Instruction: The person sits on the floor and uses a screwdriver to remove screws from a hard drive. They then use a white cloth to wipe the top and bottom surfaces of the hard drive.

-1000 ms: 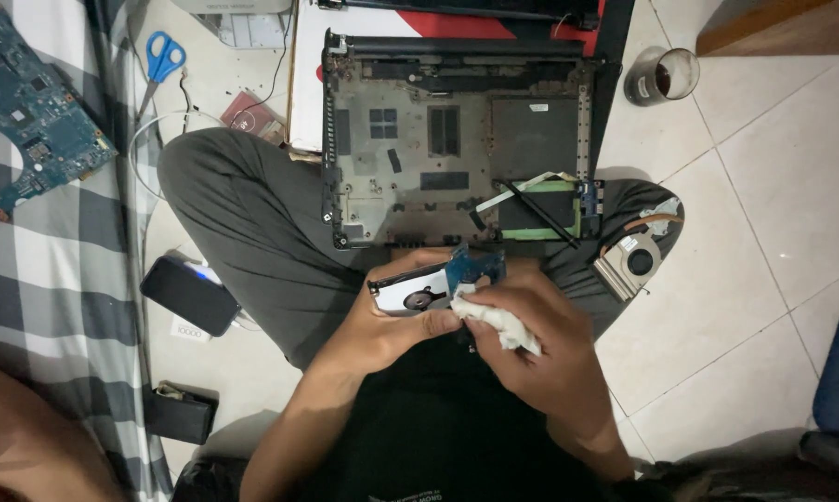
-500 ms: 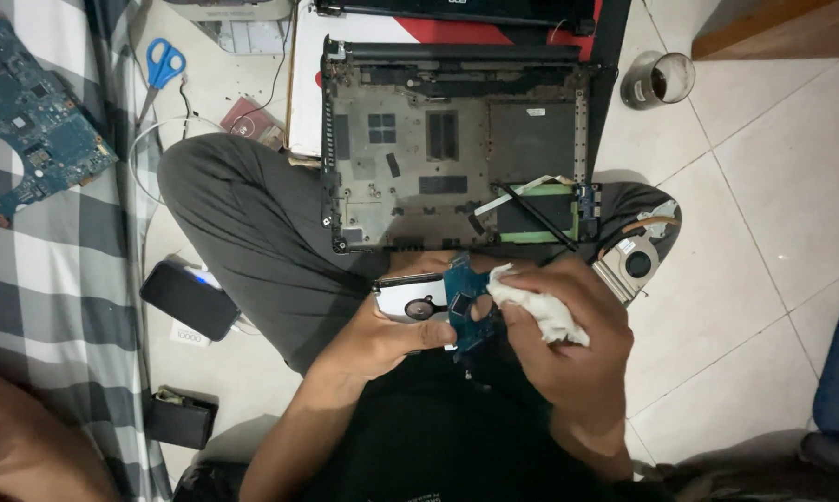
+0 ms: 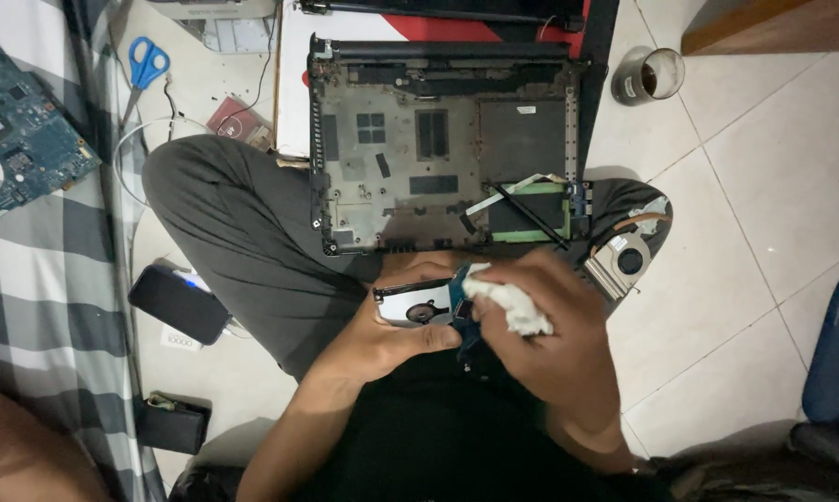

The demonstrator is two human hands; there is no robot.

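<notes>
My left hand (image 3: 382, 339) fingers pinch the drive (image 3: 415, 302) by its edges; right hand (image 3: 554, 335) fingers press a soft cloth (image 3: 508, 307) at its 3 o'clock end. Stiff, probably fragile.

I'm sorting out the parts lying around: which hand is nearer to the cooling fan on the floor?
Right. The right hand, holding a white cloth, is just left of the cooling fan. The left hand, gripping the silver drive, sits farther left, beyond it.
</notes>
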